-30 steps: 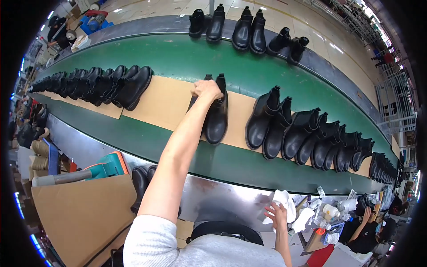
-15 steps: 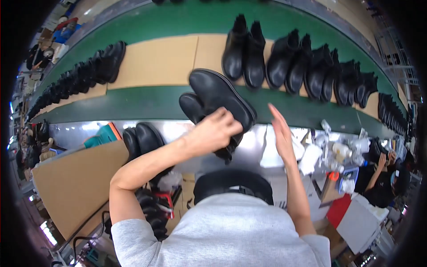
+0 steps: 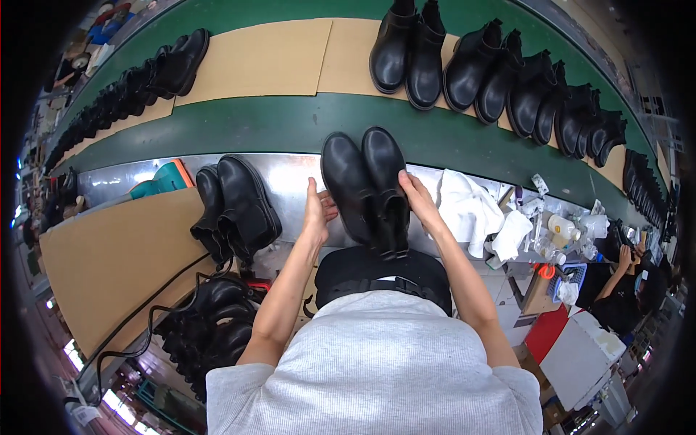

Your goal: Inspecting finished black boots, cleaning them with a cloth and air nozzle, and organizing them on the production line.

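Observation:
A pair of black ankle boots stands side by side in front of me at the bench's metal edge, toes pointing away. My right hand is on the outer side of the right boot, thumb against its upper, the other fingers partly hidden. Beside the left boot, my left hand is open, thumb up and fingers apart; a small gap seems to separate it from the boot. Another pair of black boots stands to the left of my left hand.
Rows of black boots stand on cardboard along the green bench. White cloths and bottles lie at right. A teal-and-orange tool, a cardboard sheet and a black cable are at left. A co-worker works far right.
The pair of boots, held tilted in my left hand before, now stands upright at the bench edge. My left hand has let go and drawn left; my right hand has come in against the right boot.

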